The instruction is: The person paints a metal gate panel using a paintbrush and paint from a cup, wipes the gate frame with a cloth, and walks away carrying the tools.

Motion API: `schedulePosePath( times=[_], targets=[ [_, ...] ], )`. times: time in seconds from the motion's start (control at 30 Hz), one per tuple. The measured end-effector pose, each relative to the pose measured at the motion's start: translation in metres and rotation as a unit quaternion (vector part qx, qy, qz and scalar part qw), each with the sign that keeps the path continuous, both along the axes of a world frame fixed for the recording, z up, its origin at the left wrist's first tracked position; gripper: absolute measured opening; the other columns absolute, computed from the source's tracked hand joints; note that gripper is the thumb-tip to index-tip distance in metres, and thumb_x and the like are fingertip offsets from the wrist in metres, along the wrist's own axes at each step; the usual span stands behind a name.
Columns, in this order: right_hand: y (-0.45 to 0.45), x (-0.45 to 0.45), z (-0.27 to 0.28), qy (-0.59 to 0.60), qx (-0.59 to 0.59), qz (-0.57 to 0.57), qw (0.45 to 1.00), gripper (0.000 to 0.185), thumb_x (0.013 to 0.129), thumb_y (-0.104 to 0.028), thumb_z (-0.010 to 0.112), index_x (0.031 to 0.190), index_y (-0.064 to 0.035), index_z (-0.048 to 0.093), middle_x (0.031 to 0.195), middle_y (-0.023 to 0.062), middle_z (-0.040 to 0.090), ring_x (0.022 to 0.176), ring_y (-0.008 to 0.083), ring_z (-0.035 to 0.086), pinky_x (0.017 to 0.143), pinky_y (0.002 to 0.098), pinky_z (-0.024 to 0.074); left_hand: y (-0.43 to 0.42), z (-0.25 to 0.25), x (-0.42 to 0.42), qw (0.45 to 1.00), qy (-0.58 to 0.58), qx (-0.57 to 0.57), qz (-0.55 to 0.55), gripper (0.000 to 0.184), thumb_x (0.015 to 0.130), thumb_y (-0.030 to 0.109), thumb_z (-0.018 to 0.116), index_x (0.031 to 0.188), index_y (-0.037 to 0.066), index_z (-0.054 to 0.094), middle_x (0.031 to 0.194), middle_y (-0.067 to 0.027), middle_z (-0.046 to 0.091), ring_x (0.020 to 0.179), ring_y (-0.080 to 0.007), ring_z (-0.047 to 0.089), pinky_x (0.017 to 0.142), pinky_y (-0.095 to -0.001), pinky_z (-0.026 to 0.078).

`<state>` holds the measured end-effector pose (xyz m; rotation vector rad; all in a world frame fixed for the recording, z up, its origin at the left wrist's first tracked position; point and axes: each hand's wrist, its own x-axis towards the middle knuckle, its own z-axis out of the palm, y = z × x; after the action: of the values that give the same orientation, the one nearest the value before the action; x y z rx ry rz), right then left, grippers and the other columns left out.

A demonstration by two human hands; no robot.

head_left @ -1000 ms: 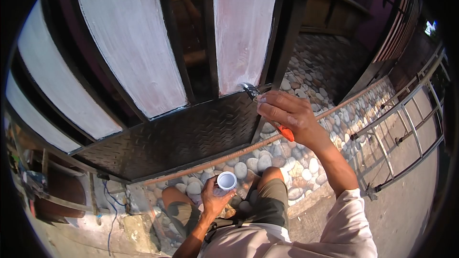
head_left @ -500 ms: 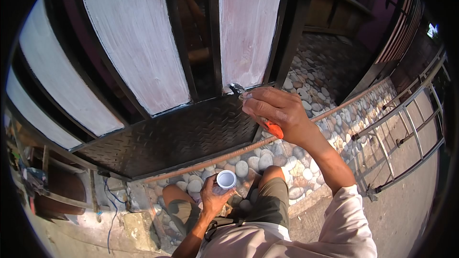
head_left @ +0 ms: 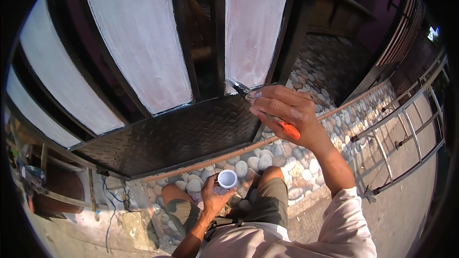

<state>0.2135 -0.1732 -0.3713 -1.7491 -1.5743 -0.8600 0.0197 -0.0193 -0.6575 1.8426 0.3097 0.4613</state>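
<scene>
Between the fingers of my right hand (head_left: 284, 110) is a paintbrush (head_left: 289, 130) with an orange handle end. Its whitish bristles touch the lower left corner of a white-painted panel (head_left: 253, 28) in a black metal gate. Low in front of my body, my left hand (head_left: 213, 198) is wrapped round a small white cup (head_left: 227, 178), held upright with its mouth up. A second, wider white panel (head_left: 138, 38) stands to the left. Below the panels runs a dark embossed metal plate (head_left: 177, 136).
A metal ladder (head_left: 409, 129) lies at the right on concrete. Pebble-patterned floor (head_left: 306, 172) extends under my knees and through the doorway. At the left are a brown container (head_left: 62, 193), wooden bars and a blue cord (head_left: 112, 215).
My right hand first moved left along the panel's bottom edge with the brush, then slightly back right, the bristles staying at the left corner. My left hand and the cup have barely moved.
</scene>
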Motion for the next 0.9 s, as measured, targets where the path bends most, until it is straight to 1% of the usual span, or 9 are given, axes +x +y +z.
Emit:
schedulePosePath(
  times=[0.1, 0.23, 0.3, 0.33, 0.43, 0.47, 0.57, 0.77, 0.9],
  targets=[
    [0.003, 0.004, -0.011, 0.017, -0.053, 0.011, 0.998, 0.023, 0.076, -0.005, 0.077, 0.098, -0.006, 0.069, 0.094, 0.0069, 0.069, 0.082, 0.0245, 0.07, 0.063, 0.0333, 0.0578, 0.0, 0.002, 0.0, 1.0, 0.007, 0.009, -0.003, 0.061, 0.066, 0.019, 0.092, 0.115, 0.0, 0.062, 0.105, -0.0148, 0.069, 0.092, -0.0257, 0.07, 0.082, -0.0368, 0.057],
    [0.004, 0.012, 0.02, -0.027, -0.041, -0.024, 0.999, 0.023, 0.075, -0.002, 0.081, 0.096, -0.0057, 0.072, 0.095, 0.01, 0.072, 0.086, 0.0252, 0.073, 0.069, 0.0321, 0.0598, 0.0, 0.0, 0.0, 1.0, 0.003, 0.003, -0.008, 0.061, 0.066, 0.018, 0.092, 0.117, 0.001, 0.061, 0.106, -0.0148, 0.069, 0.093, -0.0261, 0.07, 0.082, -0.0371, 0.056],
    [0.005, 0.018, 0.041, -0.067, 0.043, -0.011, 0.997, 0.027, 0.072, -0.002, 0.077, 0.098, -0.007, 0.069, 0.096, 0.007, 0.07, 0.084, 0.0244, 0.071, 0.065, 0.0316, 0.0584, 0.0, 0.004, -0.001, 1.0, -0.003, 0.001, -0.013, 0.062, 0.066, 0.017, 0.092, 0.117, 0.001, 0.061, 0.107, -0.0148, 0.069, 0.093, -0.0262, 0.07, 0.082, -0.0371, 0.057],
    [0.004, 0.017, 0.048, -0.069, 0.045, -0.011, 0.997, 0.027, 0.072, -0.002, 0.077, 0.098, -0.007, 0.069, 0.096, 0.007, 0.07, 0.084, 0.0244, 0.071, 0.065, 0.0316, 0.0584, -0.001, 0.009, -0.001, 1.0, -0.001, 0.005, -0.01, 0.062, 0.067, 0.017, 0.092, 0.118, 0.001, 0.061, 0.108, -0.0148, 0.069, 0.094, -0.0262, 0.07, 0.082, -0.037, 0.057],
    [0.002, 0.015, 0.059, -0.197, 0.128, -0.051, 0.971, 0.029, 0.073, -0.002, 0.076, 0.101, -0.0083, 0.071, 0.099, 0.0074, 0.07, 0.092, 0.0255, 0.071, 0.07, 0.0325, 0.0604, 0.0, 0.009, 0.001, 1.0, -0.007, 0.006, -0.007, 0.062, 0.067, 0.017, 0.092, 0.118, 0.001, 0.061, 0.108, -0.0149, 0.069, 0.094, -0.0263, 0.07, 0.082, -0.0367, 0.057],
    [0.002, 0.015, 0.056, -0.197, 0.128, -0.05, 0.971, 0.029, 0.073, -0.002, 0.076, 0.101, -0.0083, 0.071, 0.099, 0.0074, 0.07, 0.092, 0.0255, 0.071, 0.07, 0.0325, 0.0604, 0.001, 0.007, 0.001, 1.0, -0.011, 0.005, -0.009, 0.062, 0.067, 0.017, 0.092, 0.118, 0.001, 0.061, 0.108, -0.015, 0.069, 0.094, -0.0262, 0.07, 0.081, -0.0365, 0.057],
    [-0.001, 0.014, 0.021, -0.15, 0.043, -0.079, 0.985, 0.029, 0.074, -0.007, 0.075, 0.102, -0.0086, 0.07, 0.107, 0.0086, 0.069, 0.102, 0.0275, 0.069, 0.075, 0.0352, 0.0609, 0.0, 0.001, 0.002, 1.0, -0.004, -0.012, -0.013, 0.062, 0.067, 0.017, 0.092, 0.118, 0.001, 0.061, 0.107, -0.0151, 0.069, 0.093, -0.0262, 0.07, 0.082, -0.0363, 0.057],
    [-0.018, 0.001, -0.039, -0.062, -0.098, -0.058, 0.992, 0.024, 0.078, -0.006, 0.071, 0.102, -0.0083, 0.069, 0.104, 0.0071, 0.069, 0.101, 0.0257, 0.068, 0.072, 0.0347, 0.0607, 0.0, 0.003, 0.0, 1.0, -0.004, 0.017, -0.007, 0.062, 0.066, 0.018, 0.092, 0.117, 0.001, 0.061, 0.107, -0.0152, 0.069, 0.093, -0.0261, 0.071, 0.08, -0.0364, 0.057],
    [-0.02, 0.009, -0.001, -0.011, -0.091, -0.044, 0.995, 0.023, 0.078, -0.006, 0.071, 0.101, -0.0085, 0.069, 0.105, 0.0054, 0.069, 0.101, 0.0244, 0.068, 0.068, 0.0336, 0.0603, 0.0, 0.0, -0.001, 0.999, -0.015, 0.025, -0.014, 0.062, 0.066, 0.018, 0.092, 0.117, 0.001, 0.061, 0.107, -0.0151, 0.069, 0.093, -0.0261, 0.071, 0.08, -0.0367, 0.057]
  ],
)
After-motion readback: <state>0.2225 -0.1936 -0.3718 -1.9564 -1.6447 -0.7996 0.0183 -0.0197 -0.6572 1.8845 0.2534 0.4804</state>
